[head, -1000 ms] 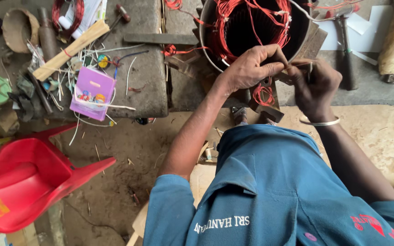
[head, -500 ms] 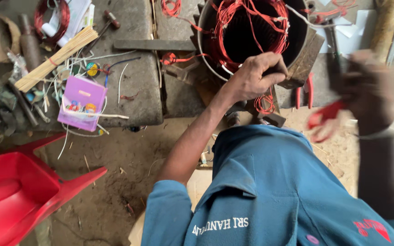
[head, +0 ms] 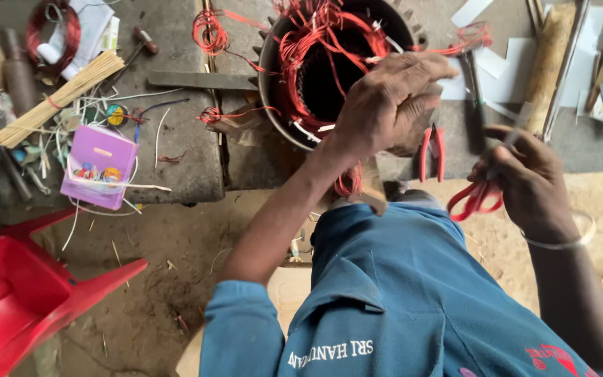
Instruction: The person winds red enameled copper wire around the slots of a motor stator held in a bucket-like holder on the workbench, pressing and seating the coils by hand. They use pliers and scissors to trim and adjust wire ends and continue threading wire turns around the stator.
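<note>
From the head camera I see my left hand (head: 385,105) lying spread on the near rim of the big round metal motor shell (head: 336,70) stuffed with red wire, far on the grey bench (head: 183,167). My right hand (head: 525,181), to its right, is closed around red-handled scissors (head: 476,199).

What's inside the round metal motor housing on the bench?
Inside the motor housing: red wire windings looped around a dark hollow bore. The left hand rests on the near rim and covers that side; the bottom is too dark to tell.
</note>
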